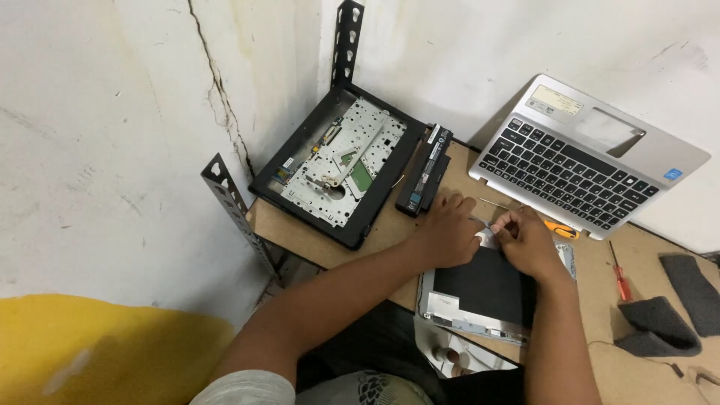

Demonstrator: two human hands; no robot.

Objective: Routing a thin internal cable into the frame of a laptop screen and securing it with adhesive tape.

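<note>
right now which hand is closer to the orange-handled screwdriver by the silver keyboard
Right hand: it lies beside the orange-handled screwdriver; the left hand lies farther away, across the flat black panel.

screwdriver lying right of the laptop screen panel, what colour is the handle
Red, with a thin metal shaft; the screwdriver lies on the brown tabletop, seen best in the head view.

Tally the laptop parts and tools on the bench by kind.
Laptop shells: 2, black base, silver keyboard deck
Screen panel: 1
Battery: 1
Screwdrivers: 2, orange-handled, red
Grey foam pads: 2
Total: 8
</note>
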